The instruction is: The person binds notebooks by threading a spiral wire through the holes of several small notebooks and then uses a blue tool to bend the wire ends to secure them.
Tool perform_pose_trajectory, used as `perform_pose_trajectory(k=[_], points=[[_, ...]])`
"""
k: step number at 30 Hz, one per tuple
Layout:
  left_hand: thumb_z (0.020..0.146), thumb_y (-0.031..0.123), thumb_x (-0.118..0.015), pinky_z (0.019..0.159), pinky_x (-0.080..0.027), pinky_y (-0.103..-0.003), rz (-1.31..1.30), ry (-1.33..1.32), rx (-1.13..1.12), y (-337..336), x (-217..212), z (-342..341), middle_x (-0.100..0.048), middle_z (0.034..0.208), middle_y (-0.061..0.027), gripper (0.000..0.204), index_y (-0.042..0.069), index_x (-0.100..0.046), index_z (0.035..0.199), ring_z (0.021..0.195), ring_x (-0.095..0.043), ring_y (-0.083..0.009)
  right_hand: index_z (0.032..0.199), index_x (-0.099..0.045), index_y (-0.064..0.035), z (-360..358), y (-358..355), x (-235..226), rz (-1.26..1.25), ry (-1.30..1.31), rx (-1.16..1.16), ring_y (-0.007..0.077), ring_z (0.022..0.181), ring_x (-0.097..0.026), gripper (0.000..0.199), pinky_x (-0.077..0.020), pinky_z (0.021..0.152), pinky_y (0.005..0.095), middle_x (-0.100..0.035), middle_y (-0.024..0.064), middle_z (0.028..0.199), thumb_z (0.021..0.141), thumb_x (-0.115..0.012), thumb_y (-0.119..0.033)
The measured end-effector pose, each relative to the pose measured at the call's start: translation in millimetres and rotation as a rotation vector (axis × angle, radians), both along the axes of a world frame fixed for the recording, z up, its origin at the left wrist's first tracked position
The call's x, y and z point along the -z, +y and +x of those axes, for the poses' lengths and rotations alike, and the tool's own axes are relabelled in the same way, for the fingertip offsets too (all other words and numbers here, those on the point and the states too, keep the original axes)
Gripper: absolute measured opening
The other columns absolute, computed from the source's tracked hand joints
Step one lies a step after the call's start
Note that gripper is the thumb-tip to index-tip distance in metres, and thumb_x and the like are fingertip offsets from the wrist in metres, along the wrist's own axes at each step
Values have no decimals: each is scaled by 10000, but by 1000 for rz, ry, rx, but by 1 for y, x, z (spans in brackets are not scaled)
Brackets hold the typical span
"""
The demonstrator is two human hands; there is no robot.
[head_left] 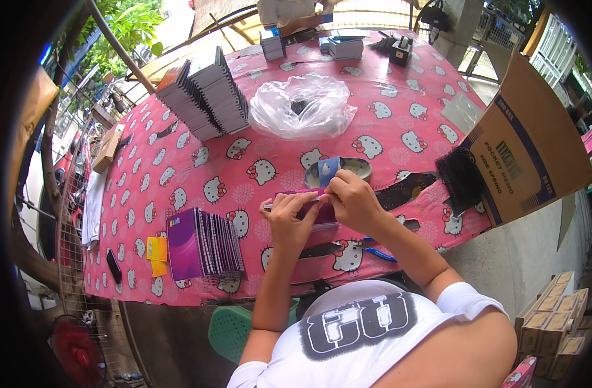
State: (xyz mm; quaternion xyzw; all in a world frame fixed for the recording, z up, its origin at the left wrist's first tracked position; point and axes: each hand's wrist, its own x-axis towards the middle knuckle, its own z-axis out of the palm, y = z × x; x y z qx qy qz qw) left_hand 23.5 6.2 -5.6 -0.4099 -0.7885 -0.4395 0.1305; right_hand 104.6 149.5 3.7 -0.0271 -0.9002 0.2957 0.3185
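Observation:
Near the table's front edge, both hands are at a small purple notebook (323,218). My left hand (289,218) grips its left side, with fingers on top along the upper edge. My right hand (355,199) is closed at its upper right corner; what its fingertips pinch is too small to make out. Just beyond the hands lies a shallow oval dish (359,168) with a blue piece (329,169) against it. To the left stands a row of purple spiral notebooks (208,242). Black spiral binding coils (461,181) lie at the right.
A tilted cardboard box (528,145) stands at the right edge. Farther back are a clear plastic bag (302,107), tall notebook stacks (205,97) and a black device (400,50). Blue pliers or scissors (380,254) lie near my right forearm. Yellow cards (157,255) and a phone (114,266) lie left.

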Motion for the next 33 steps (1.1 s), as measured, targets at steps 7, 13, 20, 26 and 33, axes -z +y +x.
perform_pose_trajectory(k=[7,13,20,26,33], points=[[683,169,-807,805,-410,-337,24,-59,61,-4,2,-1,-687,802,-25,255,110,-729,918,787,-595,-174,910,-599,-1,-23,98,21,94,-387,-1,365,894,-624,183,-496,779,424,-630,185,867,811,-624,-153],[616,165,-841,756,-453,-347,40,51,27,7,-1,-8,-634,745,-36,285,86,-701,852,835,-578,-219,988,-577,-16,-23,133,99,217,-427,77,371,802,-632,330,-518,702,415,-636,167,904,736,-729,-165],[598,152,-848,721,-466,-352,48,-9,49,4,2,-10,-640,747,-43,258,70,-691,786,817,-581,-227,1176,-564,-42,-6,128,50,-468,-324,-408,113,836,-603,434,-526,716,308,-656,57,964,756,-672,-38],[603,168,-853,736,-477,-344,26,-41,59,5,1,-11,-649,769,-47,268,67,-694,793,843,-589,-236,985,-621,-21,-16,114,44,-570,-211,-364,141,799,-612,303,-504,666,311,-659,67,862,690,-688,-15],[584,187,-876,867,-468,-393,85,-126,-47,-8,11,-12,-545,1151,-136,352,45,-680,839,1005,-568,-284,924,-678,-31,-24,104,26,-281,-364,-268,119,796,-606,239,-512,749,315,-686,47,901,691,-734,-20]])
